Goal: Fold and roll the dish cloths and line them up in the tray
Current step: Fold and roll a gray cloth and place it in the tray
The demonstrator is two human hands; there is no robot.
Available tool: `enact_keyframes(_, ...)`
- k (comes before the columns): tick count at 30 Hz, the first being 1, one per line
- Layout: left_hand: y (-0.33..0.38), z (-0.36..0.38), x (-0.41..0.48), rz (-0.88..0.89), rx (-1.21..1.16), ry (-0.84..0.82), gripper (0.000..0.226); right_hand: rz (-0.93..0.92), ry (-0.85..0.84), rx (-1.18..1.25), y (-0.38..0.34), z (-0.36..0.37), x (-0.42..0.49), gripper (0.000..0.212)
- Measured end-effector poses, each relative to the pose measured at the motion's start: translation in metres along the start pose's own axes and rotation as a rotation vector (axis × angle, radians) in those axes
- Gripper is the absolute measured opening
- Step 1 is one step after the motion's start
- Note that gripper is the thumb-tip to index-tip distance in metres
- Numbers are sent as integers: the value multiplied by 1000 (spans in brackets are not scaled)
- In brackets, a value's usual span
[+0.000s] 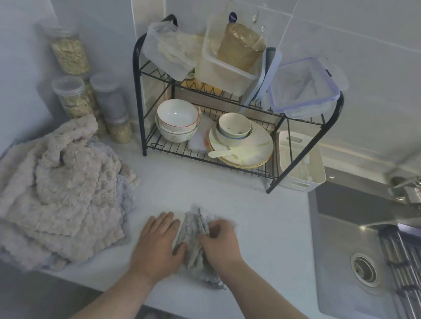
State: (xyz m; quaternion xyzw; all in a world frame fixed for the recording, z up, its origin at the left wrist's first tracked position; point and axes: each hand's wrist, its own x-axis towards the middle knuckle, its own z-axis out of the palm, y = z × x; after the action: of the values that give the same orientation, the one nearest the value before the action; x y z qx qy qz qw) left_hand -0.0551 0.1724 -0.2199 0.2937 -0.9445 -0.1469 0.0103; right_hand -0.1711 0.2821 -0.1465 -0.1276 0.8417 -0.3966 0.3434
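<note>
Right hand grip pinches the grey cloth; flat left hand presses alongside.

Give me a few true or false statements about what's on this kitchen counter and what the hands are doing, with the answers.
1. Both hands are on a grey cloth on the counter. True.
2. The pile of loose cloths lies to the right of the hands. False: it lies to their left.
3. The white tray stands between the dish rack and the sink. True.
4. The bowls sit on the rack's top shelf. False: they are on the lower shelf; the top holds plastic containers.
5. The right hand lies flat. False: its fingers curl round the cloth, while the left hand has straight fingers.
</note>
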Motion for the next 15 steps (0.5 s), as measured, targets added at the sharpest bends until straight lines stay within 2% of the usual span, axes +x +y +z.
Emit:
enact_keyframes(4, 0, 1, 0, 6, 9, 7, 62, -45, -29, -115, 1, 6, -3, 16)
enact_keyframes(8, -2, 2, 1, 22, 24, -19, 61, -151, -117, -248, -4, 8, -12, 28)
enact_keyframes(11, -3, 2, 0, 37, -12, 2, 57, -148, -145, -132, -7, -3, -16, 19)
enact_keyframes(13, -4, -4, -1, -6, -158, 86, 60, -168, -48, -62, 1, -18, -13, 24)
enact_keyframes(15, 4, -16, 0, 27, -296, 189, 58, -269, 69, -226, 16, -34, -6, 28)
